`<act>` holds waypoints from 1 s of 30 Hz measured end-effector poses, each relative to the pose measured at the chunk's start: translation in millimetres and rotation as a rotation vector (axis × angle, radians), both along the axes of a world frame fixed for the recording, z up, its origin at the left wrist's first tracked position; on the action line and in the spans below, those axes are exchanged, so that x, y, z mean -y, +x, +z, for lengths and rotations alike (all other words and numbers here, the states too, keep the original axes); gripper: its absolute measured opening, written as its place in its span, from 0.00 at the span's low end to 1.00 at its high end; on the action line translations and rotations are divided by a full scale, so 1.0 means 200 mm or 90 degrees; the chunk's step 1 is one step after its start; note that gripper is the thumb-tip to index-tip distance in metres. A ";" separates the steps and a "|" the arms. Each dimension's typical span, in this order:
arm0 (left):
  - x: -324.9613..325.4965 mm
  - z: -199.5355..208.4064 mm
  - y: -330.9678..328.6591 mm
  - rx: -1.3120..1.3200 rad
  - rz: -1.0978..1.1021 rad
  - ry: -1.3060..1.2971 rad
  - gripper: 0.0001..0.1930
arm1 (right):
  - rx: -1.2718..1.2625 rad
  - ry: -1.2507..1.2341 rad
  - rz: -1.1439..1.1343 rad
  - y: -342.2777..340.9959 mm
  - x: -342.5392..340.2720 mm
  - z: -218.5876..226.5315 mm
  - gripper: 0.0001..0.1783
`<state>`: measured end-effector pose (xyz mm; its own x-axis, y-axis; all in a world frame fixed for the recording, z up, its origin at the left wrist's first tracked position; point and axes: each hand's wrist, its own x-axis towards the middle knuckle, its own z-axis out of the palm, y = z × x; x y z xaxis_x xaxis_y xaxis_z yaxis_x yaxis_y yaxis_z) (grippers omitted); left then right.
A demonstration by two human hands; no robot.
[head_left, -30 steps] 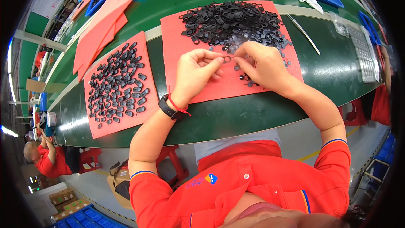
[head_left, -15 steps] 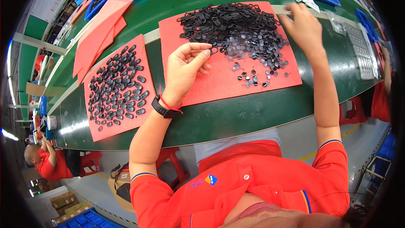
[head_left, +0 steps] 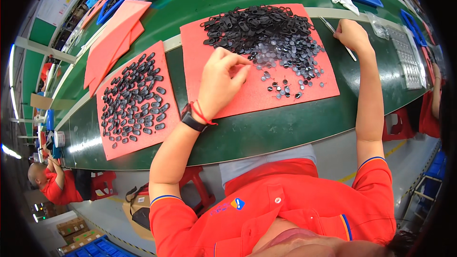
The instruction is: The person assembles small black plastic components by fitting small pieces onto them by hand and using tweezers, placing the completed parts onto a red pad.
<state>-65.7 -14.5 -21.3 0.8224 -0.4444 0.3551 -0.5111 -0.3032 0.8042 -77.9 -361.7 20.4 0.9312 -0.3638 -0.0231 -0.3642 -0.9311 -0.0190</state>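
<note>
My left hand (head_left: 220, 82) hovers over the middle red mat (head_left: 247, 100), fingers curled in with thumb and forefinger tips drawn together at about 2 o'clock from the palm; whether a part sits between them I cannot tell. A black watch and a red cord sit on that wrist. The pile of black parts (head_left: 259, 31) lies on the same mat at 1 o'clock from this hand, thinning into a few loose pieces (head_left: 283, 88) at 3 o'clock. My right hand (head_left: 351, 34) is well apart, off the mat's right edge on the green belt (head_left: 285, 128), fingers closed on a thin pale rod (head_left: 339, 41). A second red mat (head_left: 138, 147) at 9 o'clock from my left hand carries spread black oval parts (head_left: 135, 97)
</note>
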 end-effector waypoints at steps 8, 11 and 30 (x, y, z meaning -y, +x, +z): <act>0.07 -0.03 -0.01 0.266 -0.034 0.117 0.07 | 0.045 -0.032 0.007 0.01 0.03 -0.04 0.12; 0.10 -0.03 -0.04 0.269 -0.033 0.154 0.05 | 0.190 0.005 -0.001 -0.03 0.01 -0.04 0.12; -0.03 0.13 -0.14 -0.433 -0.117 -0.278 0.05 | 0.360 0.544 0.513 -0.23 -0.80 -0.15 0.12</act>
<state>-94.6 -8.9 5.0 0.8475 -0.5303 -0.0218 0.1186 0.1493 0.9817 -124.5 -201.9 -9.4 0.8363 0.2323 0.4965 0.5405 -0.5006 -0.6762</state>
